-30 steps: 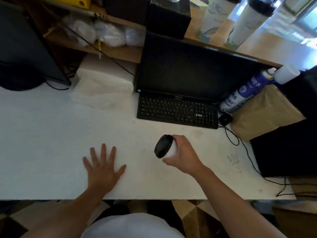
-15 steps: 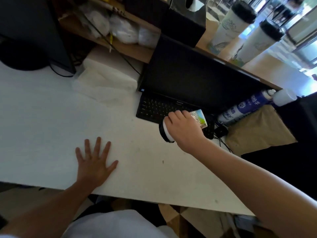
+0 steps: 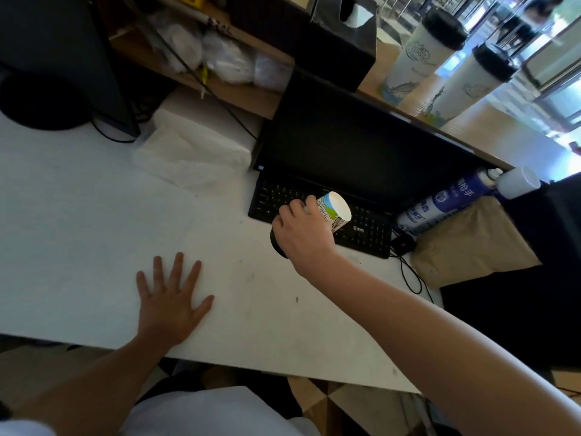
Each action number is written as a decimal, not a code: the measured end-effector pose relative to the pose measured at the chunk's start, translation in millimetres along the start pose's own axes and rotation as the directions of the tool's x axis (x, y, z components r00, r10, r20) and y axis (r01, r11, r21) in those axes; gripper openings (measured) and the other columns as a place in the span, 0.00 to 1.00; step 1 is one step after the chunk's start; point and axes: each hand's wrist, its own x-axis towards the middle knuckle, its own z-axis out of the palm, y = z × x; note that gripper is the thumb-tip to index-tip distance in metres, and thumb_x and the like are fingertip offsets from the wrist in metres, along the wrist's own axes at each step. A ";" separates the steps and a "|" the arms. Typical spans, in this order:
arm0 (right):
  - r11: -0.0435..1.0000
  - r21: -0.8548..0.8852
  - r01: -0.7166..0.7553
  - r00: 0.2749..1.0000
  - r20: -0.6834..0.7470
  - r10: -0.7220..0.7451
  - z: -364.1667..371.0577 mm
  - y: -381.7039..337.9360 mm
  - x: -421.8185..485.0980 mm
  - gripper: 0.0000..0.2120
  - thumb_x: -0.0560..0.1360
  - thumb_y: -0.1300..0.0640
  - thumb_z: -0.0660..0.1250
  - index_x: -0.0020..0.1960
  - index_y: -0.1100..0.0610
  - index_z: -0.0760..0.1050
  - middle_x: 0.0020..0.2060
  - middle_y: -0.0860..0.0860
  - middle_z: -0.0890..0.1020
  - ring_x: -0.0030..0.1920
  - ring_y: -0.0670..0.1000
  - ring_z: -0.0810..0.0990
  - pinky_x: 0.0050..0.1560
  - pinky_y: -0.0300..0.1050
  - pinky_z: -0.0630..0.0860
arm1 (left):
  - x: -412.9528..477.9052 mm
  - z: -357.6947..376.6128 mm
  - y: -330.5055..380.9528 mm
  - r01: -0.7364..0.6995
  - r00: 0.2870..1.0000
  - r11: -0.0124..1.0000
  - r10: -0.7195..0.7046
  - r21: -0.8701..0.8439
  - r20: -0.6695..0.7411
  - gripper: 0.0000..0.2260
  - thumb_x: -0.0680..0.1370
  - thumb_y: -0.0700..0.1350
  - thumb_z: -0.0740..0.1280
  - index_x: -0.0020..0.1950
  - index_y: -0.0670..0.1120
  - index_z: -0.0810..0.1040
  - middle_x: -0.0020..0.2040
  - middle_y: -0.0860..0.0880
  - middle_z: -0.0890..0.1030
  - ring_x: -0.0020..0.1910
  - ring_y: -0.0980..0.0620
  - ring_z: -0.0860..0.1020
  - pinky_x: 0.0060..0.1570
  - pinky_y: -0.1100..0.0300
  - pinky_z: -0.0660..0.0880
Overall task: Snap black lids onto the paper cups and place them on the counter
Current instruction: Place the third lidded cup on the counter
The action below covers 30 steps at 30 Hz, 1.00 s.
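Your right hand (image 3: 301, 237) wraps the lidded paper cup (image 3: 334, 210), tilted over the keyboard (image 3: 364, 237) at two o'clock from your flat left hand (image 3: 171, 302); a half-seated black lid (image 3: 277, 247) could pop off.

Black lid (image 3: 276, 245) mostly hidden behind right hand (image 3: 301, 237); cup (image 3: 334, 209) midsection covered by fingers (image 3: 294, 212).

White Chinese characters, the last being 手, are printed on the blue spray can (image 3: 440, 206) lying at the right edge of the desk (image 3: 94, 231).
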 end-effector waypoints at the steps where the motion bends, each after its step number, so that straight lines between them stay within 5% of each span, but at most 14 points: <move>1: 1.000 0.013 -0.004 1.000 0.002 0.004 1.5 0.1 -0.7 0.31 0.68 0.56 0.76 0.68 0.58 0.71 0.61 0.57 0.75 0.63 0.61 0.72 0.69 0.62 0.65 | -0.1 0.1 -0.3 -0.001 1.000 1.000 0.001 -0.002 -0.001 0.37 0.77 0.71 0.50 0.82 0.54 0.56 0.82 0.43 0.56 0.80 0.32 0.49 0.74 0.31 0.41; 12: 0.996 0.083 -0.040 0.999 0.013 0.039 8.7 4.6 -4.5 0.32 0.67 0.55 0.76 0.68 0.58 0.71 0.61 0.57 0.75 0.63 0.61 0.73 0.68 0.62 0.66 | -1.2 -3.5 0.5 0.007 1.000 1.000 -0.007 -0.009 0.030 0.37 0.77 0.72 0.48 0.82 0.54 0.55 0.82 0.43 0.55 0.80 0.32 0.48 0.74 0.30 0.42; 17: 0.891 0.428 -0.150 0.985 -0.017 0.174 13.9 19.2 -8.4 0.34 0.66 0.54 0.76 0.69 0.53 0.69 0.64 0.53 0.74 0.64 0.59 0.71 0.66 0.58 0.66 | -0.8 -5.8 0.6 0.012 0.999 1.000 -0.012 0.000 0.041 0.38 0.77 0.72 0.47 0.82 0.54 0.55 0.83 0.44 0.55 0.80 0.32 0.48 0.74 0.31 0.41; 20: 0.563 0.793 -0.234 0.951 0.067 0.300 19.1 26.6 -16.6 0.38 0.66 0.52 0.77 0.73 0.50 0.66 0.67 0.49 0.72 0.66 0.56 0.67 0.68 0.56 0.63 | -0.3 -5.3 1.5 0.018 0.999 1.000 -0.018 0.004 0.037 0.38 0.77 0.72 0.46 0.82 0.54 0.55 0.83 0.44 0.55 0.80 0.32 0.48 0.74 0.32 0.39; 23: 0.172 0.957 -0.233 0.921 0.160 0.355 26.2 22.7 -27.5 0.40 0.64 0.53 0.79 0.72 0.48 0.66 0.66 0.46 0.73 0.67 0.53 0.67 0.69 0.54 0.66 | 0.1 -4.2 1.7 0.013 0.999 1.000 -0.013 0.007 0.030 0.38 0.77 0.72 0.47 0.82 0.54 0.55 0.82 0.43 0.55 0.80 0.32 0.49 0.74 0.33 0.38; 27: -0.308 0.944 -0.119 0.865 0.251 0.434 37.5 9.8 -45.8 0.37 0.64 0.59 0.82 0.67 0.48 0.70 0.56 0.43 0.77 0.58 0.44 0.77 0.48 0.29 0.78 | 0.7 -5.0 3.0 0.015 0.999 1.000 -0.016 0.017 0.037 0.38 0.77 0.72 0.47 0.82 0.54 0.54 0.83 0.44 0.54 0.80 0.32 0.49 0.74 0.34 0.35; 30: -0.543 0.838 -0.055 0.830 0.340 0.442 45.0 -6.7 -52.3 0.34 0.65 0.62 0.82 0.66 0.50 0.71 0.56 0.42 0.78 0.57 0.42 0.80 0.49 0.30 0.78 | 1.3 -5.4 4.5 0.021 0.999 1.000 -0.022 0.016 0.042 0.38 0.76 0.72 0.45 0.82 0.54 0.54 0.83 0.44 0.53 0.80 0.32 0.48 0.73 0.35 0.33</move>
